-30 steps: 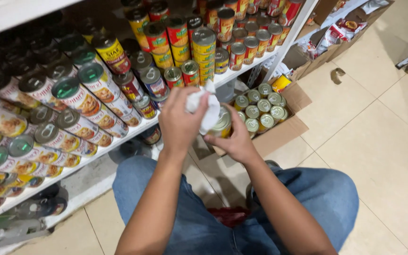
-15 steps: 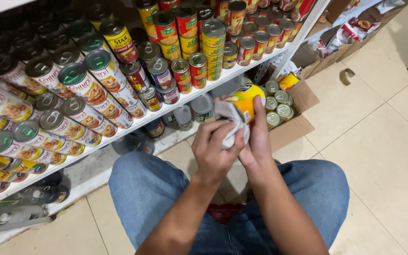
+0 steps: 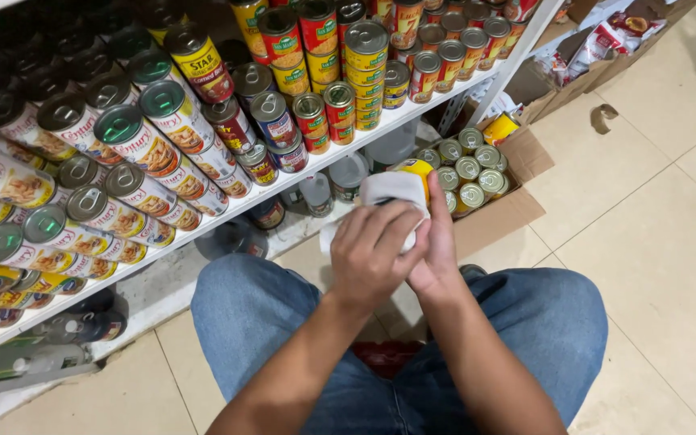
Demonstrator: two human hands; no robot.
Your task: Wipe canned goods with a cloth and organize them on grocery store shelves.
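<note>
Left hand (image 3: 374,251) fingers press a white cloth (image 3: 392,189) onto a yellow round tin can (image 3: 415,169); right hand (image 3: 438,242) fingers clasp the can above the open cardboard box (image 3: 517,205)

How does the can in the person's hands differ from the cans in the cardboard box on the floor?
The held can is lifted up, gripped by the right hand, while the boxed cans stand upright, packed together in the cardboard box. The held can is mostly hidden under a white cloth pressed on by the left hand; the boxed cans are uncovered, showing silvery lids. Both look like small cans with yellow labels.
</note>
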